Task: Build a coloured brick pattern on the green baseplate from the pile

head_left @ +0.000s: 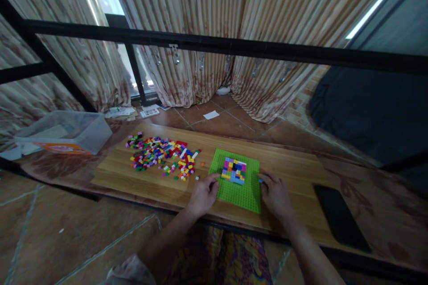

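A green studded baseplate (234,197) lies on the wooden board, with a small square build of multicoloured toy bricks (234,170) on it. That build has a dark gap near its middle. At the plate's left edge is my left hand (203,192), its fingers bent and the thumb and forefinger on the edge. Beside the right edge, my right hand (277,193) pinches a small blue brick (261,181) between thumb and fingertips. Left of the plate spreads a pile of loose bricks (160,153) in many colours.
A clear plastic bin (83,131) with an orange label stands at the far left. A black phone-like slab (341,216) lies on the right of the wooden board (290,164). Behind run a black metal rail (207,42) and striped curtains (214,9). A single orange brick (203,164) lies near the plate.
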Available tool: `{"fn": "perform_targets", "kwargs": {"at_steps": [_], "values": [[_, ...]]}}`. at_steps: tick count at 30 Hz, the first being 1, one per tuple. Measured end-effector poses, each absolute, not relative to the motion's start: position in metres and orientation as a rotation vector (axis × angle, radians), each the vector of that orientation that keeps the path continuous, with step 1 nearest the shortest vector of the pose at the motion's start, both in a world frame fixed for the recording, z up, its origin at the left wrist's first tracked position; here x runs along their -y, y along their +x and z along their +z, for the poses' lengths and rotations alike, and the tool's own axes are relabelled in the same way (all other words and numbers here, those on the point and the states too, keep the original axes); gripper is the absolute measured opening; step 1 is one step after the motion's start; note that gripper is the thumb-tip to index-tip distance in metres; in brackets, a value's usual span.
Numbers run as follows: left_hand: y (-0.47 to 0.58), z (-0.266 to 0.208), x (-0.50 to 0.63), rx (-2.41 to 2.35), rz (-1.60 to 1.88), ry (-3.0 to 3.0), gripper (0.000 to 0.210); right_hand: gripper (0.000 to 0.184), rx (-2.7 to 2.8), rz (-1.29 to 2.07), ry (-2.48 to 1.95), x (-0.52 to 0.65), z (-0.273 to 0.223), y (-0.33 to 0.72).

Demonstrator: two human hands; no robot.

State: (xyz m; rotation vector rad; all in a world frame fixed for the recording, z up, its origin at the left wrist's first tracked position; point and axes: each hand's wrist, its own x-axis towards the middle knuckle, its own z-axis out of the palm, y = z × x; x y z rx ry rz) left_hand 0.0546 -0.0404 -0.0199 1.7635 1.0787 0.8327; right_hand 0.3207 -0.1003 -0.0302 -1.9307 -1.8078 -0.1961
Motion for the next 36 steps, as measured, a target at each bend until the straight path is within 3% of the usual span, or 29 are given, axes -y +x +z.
{"fn": "perform_targets", "kwargs": {"at_steps": [5,16,26,36], "values": [[0.056,-0.016,0.043,-1.098,0.855,1.767,0.032,0.028,1.791,-0.106,-1.935,0.108,-0.028,0.323],[0.056,-0.020,0.044,-1.109,0.865,1.781,0.033,0.041,1.466,0.210,-1.895,0.122,-0.006,0.279],[0.057,-0.022,0.045,-1.101,0.867,1.810,0.032,0.041,1.312,0.533,-1.810,0.119,0.009,0.240],[0.055,-0.015,0.057,-1.061,1.027,1.665,0.030,0.043,1.476,0.457,-1.804,0.138,-0.015,0.213]]}}
